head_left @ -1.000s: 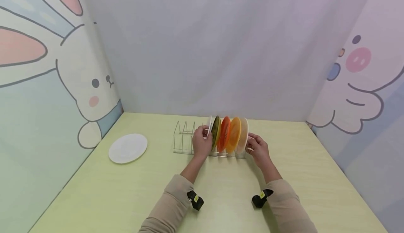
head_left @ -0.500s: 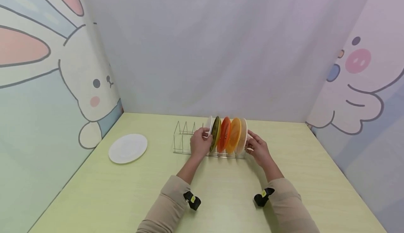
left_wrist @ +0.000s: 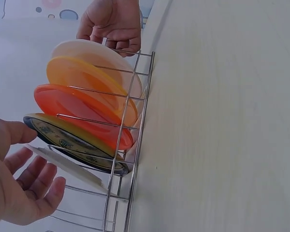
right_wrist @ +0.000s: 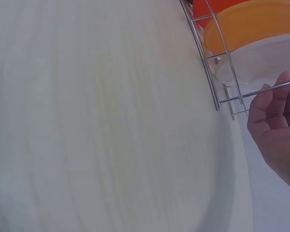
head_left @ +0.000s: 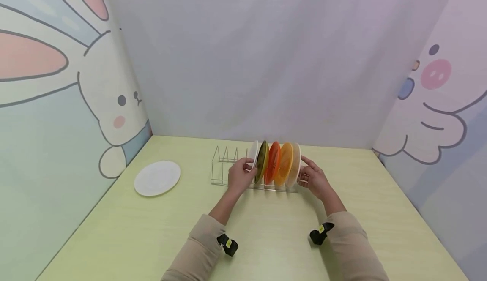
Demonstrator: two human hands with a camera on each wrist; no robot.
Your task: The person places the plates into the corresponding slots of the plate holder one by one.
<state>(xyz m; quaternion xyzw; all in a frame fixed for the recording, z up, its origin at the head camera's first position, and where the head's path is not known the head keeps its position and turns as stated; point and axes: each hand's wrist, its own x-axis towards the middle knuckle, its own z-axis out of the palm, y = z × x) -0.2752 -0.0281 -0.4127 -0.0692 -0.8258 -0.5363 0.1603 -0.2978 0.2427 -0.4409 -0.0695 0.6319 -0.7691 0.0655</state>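
A wire dish rack (head_left: pixel 217 172) stands on the table with several plates upright in its slots. My left hand (head_left: pixel 240 176) is at the leftmost one, a white plate (head_left: pixel 254 149), its thumb and curled fingers on either side of the rim. Beside that plate leans a dark patterned plate (left_wrist: pixel 63 140) with a yellow back; the thumb lies close to its edge. Farther right are a red plate (head_left: pixel 272 162), an orange plate (head_left: pixel 285 165) and a pale plate (head_left: pixel 296 165). My right hand (head_left: pixel 315 180) holds the rack's right end with curled fingers, seen also in the right wrist view.
Another white plate (head_left: pixel 157 178) lies flat on the table (head_left: pixel 274 234) to the left of the rack. The rack's left slots show bare wires. A grey curtain-like backdrop (head_left: pixel 243 61) rises behind the table, with cartoon-printed walls on both sides.
My left hand has shifted slightly left and down at the white plate, which now shows more of its face. The right hand stays at the rack's end. The head view has turned slightly.
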